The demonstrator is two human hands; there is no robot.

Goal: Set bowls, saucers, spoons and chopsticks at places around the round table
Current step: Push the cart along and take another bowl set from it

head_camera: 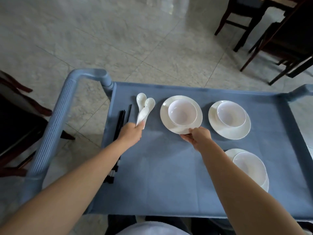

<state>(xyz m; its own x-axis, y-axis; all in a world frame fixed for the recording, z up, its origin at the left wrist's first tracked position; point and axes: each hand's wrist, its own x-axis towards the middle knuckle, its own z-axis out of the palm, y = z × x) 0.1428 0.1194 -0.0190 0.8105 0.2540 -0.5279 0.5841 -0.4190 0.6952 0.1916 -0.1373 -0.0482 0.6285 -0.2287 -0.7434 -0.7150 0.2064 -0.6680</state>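
Note:
On the blue cart tray point(169, 167) stand three white saucers, each with a white bowl in it. My right hand point(198, 137) pinches the near rim of the left saucer point(165, 117), which carries a bowl point(182, 112). A second saucer point(237, 131) with its bowl point(231, 114) stands to the right, and a third bowl point(249, 167) on a saucer sits near my right forearm. My left hand point(131, 134) grips the handle of a white spoon point(146, 109); another spoon point(141, 99) lies beside it. Black chopsticks point(120, 122) lie along the tray's left edge, partly under my left arm.
The cart's blue handle point(55, 119) rises at the left, another handle end point(303, 92) at the right. Dark wooden chairs point(250, 19) and a table stand on the tiled floor at the upper right. Another chair point(17, 116) is close on the left.

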